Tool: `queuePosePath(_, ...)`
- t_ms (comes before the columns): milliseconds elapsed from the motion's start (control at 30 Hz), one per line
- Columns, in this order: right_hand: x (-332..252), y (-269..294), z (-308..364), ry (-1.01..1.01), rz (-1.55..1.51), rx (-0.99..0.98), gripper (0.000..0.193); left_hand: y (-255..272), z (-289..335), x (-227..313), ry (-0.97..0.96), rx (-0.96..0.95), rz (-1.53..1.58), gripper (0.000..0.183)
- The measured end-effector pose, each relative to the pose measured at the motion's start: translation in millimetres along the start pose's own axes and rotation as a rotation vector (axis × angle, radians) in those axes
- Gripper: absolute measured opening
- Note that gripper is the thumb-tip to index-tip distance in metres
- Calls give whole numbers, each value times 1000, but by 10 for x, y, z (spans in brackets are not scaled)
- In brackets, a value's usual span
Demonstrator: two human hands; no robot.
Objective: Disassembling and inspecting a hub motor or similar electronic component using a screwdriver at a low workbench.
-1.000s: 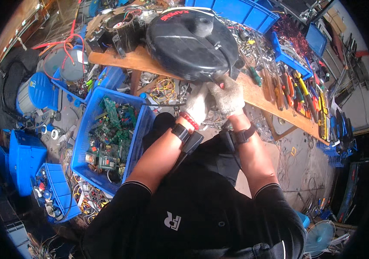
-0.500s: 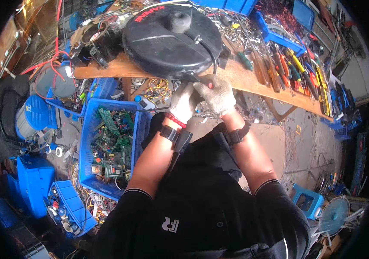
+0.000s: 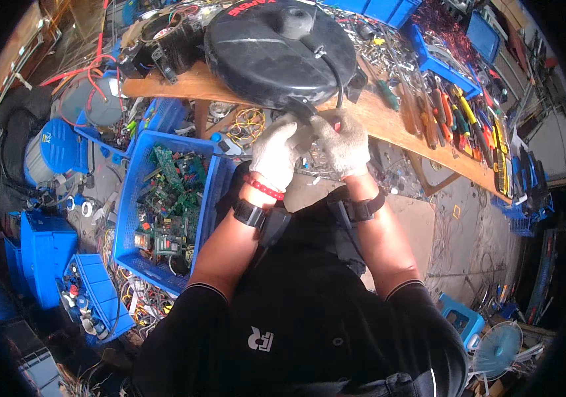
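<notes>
Both gloved hands, left hand (image 3: 275, 153) and right hand (image 3: 346, 142), clench the near edge of a black round housing (image 3: 276, 49) on a cluttered wooden workbench (image 3: 389, 116); blue crates (image 3: 164, 205) crowd the floor left.

View: is tilting further down, so the wooden bench (image 3: 389, 119) and round black housing (image 3: 276, 49) are sitting higher in the picture than a second ago.
Left hand (image 3: 275, 153): is closing in beside the right hand (image 3: 344, 142) at the housing's near edge.
Red-handled tool (image 3: 337, 122): is now showing under the right glove.
</notes>
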State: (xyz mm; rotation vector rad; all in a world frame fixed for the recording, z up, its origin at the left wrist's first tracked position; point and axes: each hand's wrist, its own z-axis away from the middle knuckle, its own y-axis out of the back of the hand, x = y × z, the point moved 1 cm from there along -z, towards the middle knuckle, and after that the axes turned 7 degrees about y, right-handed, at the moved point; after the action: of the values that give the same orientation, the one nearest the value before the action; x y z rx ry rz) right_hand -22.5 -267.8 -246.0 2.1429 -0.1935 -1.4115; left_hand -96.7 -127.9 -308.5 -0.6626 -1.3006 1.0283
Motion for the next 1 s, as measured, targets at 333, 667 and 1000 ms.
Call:
queuePosePath(333,-318,-8,78,-7,138,-74,35,-93,13,90,12,25,73,27)
queuePosePath(667,-137,-104,179,31,-10,-59,33,-279,139,164,120,59,56,30)
queuePosePath(1000,-278,-165,140,54,-4,-10,37,-163,128,237,83,70,-27,34)
